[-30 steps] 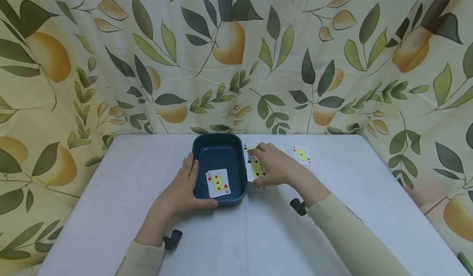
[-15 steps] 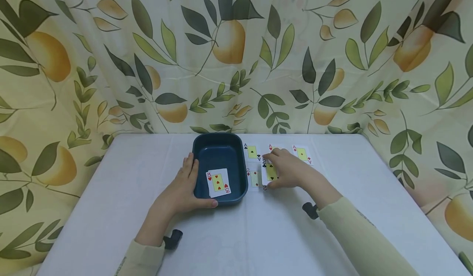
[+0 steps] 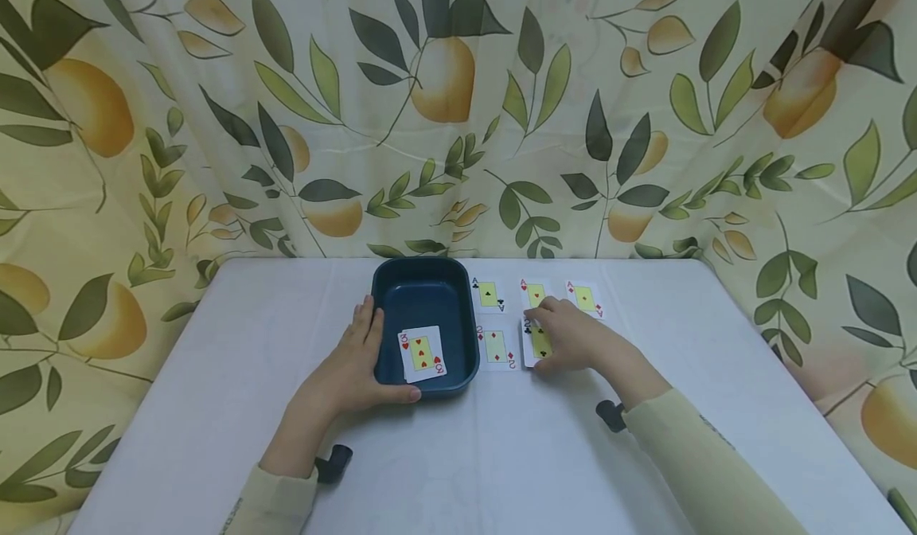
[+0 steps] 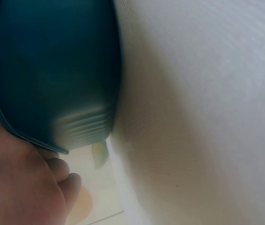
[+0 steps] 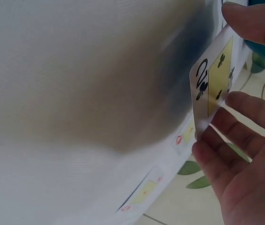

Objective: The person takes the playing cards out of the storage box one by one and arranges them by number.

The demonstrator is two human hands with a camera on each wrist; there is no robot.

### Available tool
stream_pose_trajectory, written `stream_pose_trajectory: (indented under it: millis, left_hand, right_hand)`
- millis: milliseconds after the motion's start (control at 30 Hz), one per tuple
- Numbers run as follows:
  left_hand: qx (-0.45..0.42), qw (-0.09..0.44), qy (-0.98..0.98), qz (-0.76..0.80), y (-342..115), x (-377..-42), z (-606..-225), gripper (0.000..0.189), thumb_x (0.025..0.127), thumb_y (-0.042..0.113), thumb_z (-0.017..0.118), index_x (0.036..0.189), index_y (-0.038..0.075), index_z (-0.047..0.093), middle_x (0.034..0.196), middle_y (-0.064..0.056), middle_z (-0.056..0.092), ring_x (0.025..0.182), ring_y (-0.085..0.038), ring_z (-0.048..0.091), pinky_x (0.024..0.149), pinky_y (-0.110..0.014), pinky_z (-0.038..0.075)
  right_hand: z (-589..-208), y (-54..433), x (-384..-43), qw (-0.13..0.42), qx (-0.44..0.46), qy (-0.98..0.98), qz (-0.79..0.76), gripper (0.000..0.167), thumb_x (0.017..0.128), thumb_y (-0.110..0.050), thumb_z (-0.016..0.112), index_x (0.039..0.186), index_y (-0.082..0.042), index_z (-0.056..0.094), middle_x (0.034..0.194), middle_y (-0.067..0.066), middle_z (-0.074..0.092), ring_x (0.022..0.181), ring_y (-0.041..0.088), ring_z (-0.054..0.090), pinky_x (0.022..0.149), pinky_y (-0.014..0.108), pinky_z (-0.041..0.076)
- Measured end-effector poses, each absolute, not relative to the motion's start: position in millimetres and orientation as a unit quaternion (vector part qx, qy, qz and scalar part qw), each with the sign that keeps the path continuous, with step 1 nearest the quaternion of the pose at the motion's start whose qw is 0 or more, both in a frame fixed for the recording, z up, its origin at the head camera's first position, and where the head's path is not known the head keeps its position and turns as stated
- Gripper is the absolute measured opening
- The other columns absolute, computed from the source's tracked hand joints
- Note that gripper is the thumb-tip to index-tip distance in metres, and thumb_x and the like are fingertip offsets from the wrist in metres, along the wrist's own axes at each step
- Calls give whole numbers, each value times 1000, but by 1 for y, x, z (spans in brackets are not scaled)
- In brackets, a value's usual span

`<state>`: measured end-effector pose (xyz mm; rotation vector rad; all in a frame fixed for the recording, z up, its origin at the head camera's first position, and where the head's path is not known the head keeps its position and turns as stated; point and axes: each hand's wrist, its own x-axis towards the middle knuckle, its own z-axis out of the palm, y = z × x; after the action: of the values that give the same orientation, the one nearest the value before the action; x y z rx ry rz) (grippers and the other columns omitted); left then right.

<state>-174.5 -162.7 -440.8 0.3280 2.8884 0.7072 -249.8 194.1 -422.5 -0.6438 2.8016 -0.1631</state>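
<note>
My left hand rests against the near left corner of a dark blue tray. Its fingers lie straight along the left side and its thumb touches the near rim. Inside the tray lies a three of hearts, with another card's edge showing beneath. My right hand pinches a two of clubs between thumb and fingers. This card is tilted, close over the table, right of a two of diamonds. Whether more cards lie behind it in the grip, I cannot tell.
Behind, in a row, lie an ace of clubs, an ace of hearts and an ace of diamonds. A white cloth covers the table. A fruit-patterned curtain hangs along its far edge.
My right hand has moved right with the two of clubs, from beside the tray. The two of diamonds and the aces behind are now uncovered. My left hand and the tray stay put.
</note>
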Motion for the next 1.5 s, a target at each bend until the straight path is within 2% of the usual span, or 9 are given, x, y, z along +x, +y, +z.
stream_pose_trajectory:
  millis: [467,700,833,1067,1200,1500]
  left_hand:
    - [113,71,962,239,-164,-175,-442,145,58,85,73,160,6,7,168,-7,-14,154,-37,1,115,-59,29]
    - [113,69,962,238,-164,-175,-443,146,57,85,73,160,6,7,168,-7,-14,154,-36,1,115,-59,29]
    - [114,70,962,240,-163,-175,-443,145,57,85,73,160,6,7,168,-7,-14,154,-36,0,115,-59,29]
    - [112,72,961,241,-163,-174,-441,146,57,85,72,160,6,6,168,-7,-15,154,-36,0,115,-59,29]
    - [112,73,961,242,-163,-175,-441,146,57,85,72,160,6,7,168,-7,-14,154,-36,-1,115,-60,29]
    - [116,79,962,236,-163,-175,-440,145,59,85,72,160,5,6,167,-8,-16,154,-37,-1,116,-59,28]
  right_hand:
    - [-430,202,-249,142,-206,967,-56,86,71,-37,87,145,-12,52,143,13,50,126,32,48,106,51,45]
    - [-424,197,-249,130,-215,966,-68,87,72,-40,87,147,-14,51,141,12,51,123,31,49,103,50,47]
    - [-413,184,-247,110,-239,961,-86,87,73,-43,84,147,-14,50,142,12,50,126,31,48,103,51,47]
    - [-392,156,-249,68,-284,951,-97,84,76,-47,80,147,-16,50,141,7,51,126,26,48,101,44,50]
    - [-384,140,-249,62,-297,947,-108,83,76,-49,78,147,-17,50,142,5,50,125,24,47,99,44,52]
    - [-380,97,-245,74,-338,933,-100,83,78,-46,81,148,-19,48,144,6,48,128,24,46,104,41,49]
